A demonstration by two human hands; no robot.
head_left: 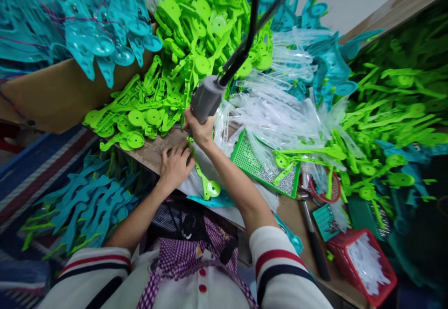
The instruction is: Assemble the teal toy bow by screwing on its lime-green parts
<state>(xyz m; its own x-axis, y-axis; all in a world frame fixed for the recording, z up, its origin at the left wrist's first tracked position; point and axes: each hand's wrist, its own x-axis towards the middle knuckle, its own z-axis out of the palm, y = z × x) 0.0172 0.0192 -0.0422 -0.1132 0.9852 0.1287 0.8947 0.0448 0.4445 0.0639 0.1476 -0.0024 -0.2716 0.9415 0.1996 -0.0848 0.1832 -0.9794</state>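
Note:
My right hand (201,129) is wrapped round a grey electric screwdriver (209,96) that hangs from above on a black cord. Its tip points down and is hidden behind my hand. Beside it on the bench, my left hand (177,163) rests with bent fingers, thumb and fingertips pressing on a long lime-green plastic part (205,178). The round end of that part points toward me. A turquoise plastic piece (213,200) lies partly under it, at the bench's front edge.
Lime-green parts (203,24) are heaped at the back, with clear plastic strips (280,113) to the right. A green tray (296,178) holds small metal pieces. Nearer right are a hammer (313,239) and a red basket (387,290). A cardboard box (42,94) of turquoise parts stands left.

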